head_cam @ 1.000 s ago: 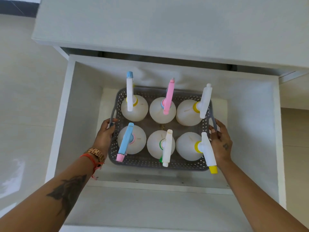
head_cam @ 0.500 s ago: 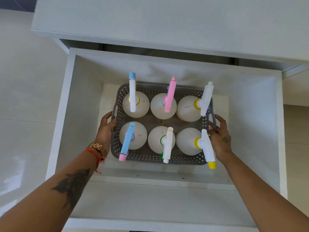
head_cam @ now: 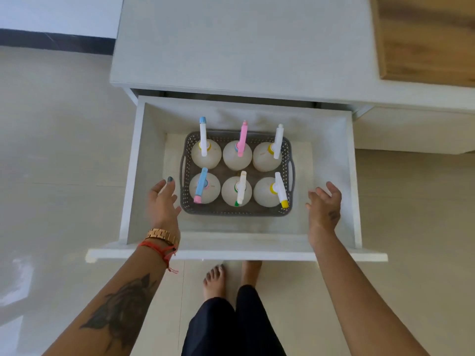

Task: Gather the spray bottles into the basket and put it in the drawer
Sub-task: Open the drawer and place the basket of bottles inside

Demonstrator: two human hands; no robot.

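Observation:
The grey perforated basket [head_cam: 232, 211] rests on the floor of the open white drawer [head_cam: 231, 249]. Several white spray bottles [head_cam: 235, 192] stand upright in it in two rows, with blue, pink, white and yellow-tipped spray heads. My left hand [head_cam: 163, 201] hovers open just left of the basket, apart from its handle. My right hand [head_cam: 323, 205] hovers open to the right of the basket, near the drawer's right wall, holding nothing.
The drawer sticks out from a pale grey cabinet [head_cam: 244, 47]. A wooden board [head_cam: 426, 37] lies on the cabinet top at the far right. My bare feet [head_cam: 231, 278] stand on the tiled floor just under the drawer front.
Both hands let go of the basket handles and pulled back and outward. The basket now sits on the drawer bottom. The view has risen and widened.

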